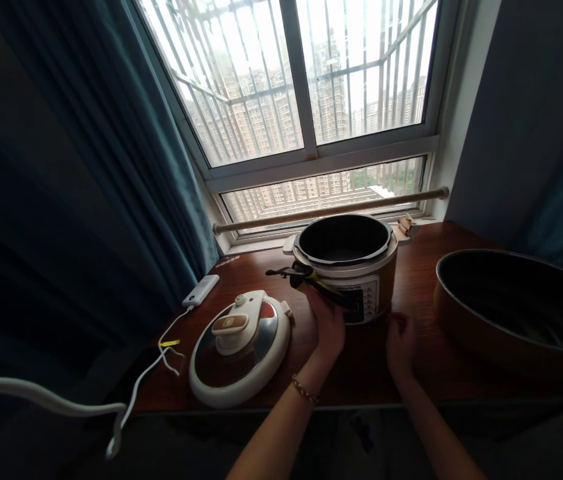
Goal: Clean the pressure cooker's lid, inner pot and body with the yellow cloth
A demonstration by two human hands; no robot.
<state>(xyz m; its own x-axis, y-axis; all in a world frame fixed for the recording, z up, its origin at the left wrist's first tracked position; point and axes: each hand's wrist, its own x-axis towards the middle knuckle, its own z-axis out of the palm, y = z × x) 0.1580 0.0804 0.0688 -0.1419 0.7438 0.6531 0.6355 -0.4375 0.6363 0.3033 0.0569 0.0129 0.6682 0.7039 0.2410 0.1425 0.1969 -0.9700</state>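
Note:
My left hand is closed around a hand tool that looks like black-and-yellow pliers, its narrow dark jaws pointing left. The tool is in front of an electric pressure cooker with a black inner pot and a control panel, covering part of the panel. Close to the cooker's lower right side, my right hand has its fingers curled in; whatever they pinch, if anything, is hidden. To the left, the cooker's lid, with a white rim and a tan handle, lies on the table.
A large dark pot stands on the wooden table at right. At left lie a white device and its white cable, with a yellow tag. Behind are a window rail and a blue curtain.

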